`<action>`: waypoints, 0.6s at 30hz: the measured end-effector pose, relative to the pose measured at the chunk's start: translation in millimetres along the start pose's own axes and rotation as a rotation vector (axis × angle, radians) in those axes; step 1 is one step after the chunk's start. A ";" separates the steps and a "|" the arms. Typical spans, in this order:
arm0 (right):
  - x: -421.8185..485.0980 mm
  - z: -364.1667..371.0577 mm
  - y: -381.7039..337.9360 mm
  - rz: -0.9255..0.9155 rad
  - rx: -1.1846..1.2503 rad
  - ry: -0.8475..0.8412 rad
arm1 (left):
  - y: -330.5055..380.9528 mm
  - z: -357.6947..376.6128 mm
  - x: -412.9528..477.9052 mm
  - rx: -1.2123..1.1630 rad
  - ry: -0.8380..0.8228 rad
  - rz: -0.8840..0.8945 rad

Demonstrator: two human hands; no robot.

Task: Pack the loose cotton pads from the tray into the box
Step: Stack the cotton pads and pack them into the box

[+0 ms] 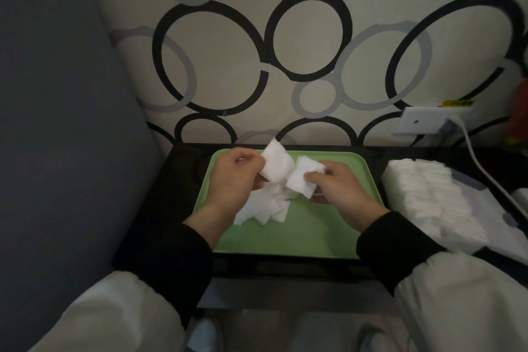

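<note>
A: Status?
B: I see left hand (234,177) and right hand (340,188) each pinching cotton pads (277,163) above the tray (300,237); heap (265,206) at its 9 o'clock. Look soft, featherlight; I'd pinch edges.

Forearms (194,240) angle in from 7 and 5 o'clock; left grip (237,177) pinches a cotton pad (278,164), right grip (340,186) pinches a second cotton pad (303,180), both knuckles-up.

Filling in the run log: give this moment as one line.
left hand: pinches cotton pad | right hand: pinches second pad | pile: on green tray | phase: gathering above tray
</note>
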State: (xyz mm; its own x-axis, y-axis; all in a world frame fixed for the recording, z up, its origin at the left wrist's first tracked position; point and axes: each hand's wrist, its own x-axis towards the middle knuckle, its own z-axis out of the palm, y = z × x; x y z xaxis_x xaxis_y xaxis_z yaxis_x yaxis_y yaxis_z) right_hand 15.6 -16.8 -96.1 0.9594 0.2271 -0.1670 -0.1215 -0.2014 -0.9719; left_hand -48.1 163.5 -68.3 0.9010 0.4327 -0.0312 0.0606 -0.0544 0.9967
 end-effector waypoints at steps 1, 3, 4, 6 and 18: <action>-0.4 0.5 -0.2 0.005 0.011 -0.011 | 1.7 1.1 -4.3 -0.062 -0.023 -0.038; -2.0 3.6 -1.0 0.014 0.035 -0.052 | 2.2 4.0 -11.0 -0.141 -0.060 -0.101; -2.7 5.8 -1.2 0.016 0.043 -0.080 | 1.9 4.9 -12.9 -0.169 -0.075 -0.121; -4.4 10.3 -1.7 0.013 0.066 -0.141 | 1.4 6.4 -14.7 -0.187 -0.112 -0.120; -6.3 19.1 -4.7 0.025 0.134 -0.236 | -2.8 8.8 -10.4 -0.107 -0.130 -0.052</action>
State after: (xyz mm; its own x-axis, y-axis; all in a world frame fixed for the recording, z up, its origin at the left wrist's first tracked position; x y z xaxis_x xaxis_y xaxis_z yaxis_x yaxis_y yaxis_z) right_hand 5.3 0.9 -93.7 0.8720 0.4423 -0.2100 -0.1921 -0.0855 -0.9776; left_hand -53.8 151.2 -71.3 0.9463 0.3118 -0.0850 0.0681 0.0645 0.9956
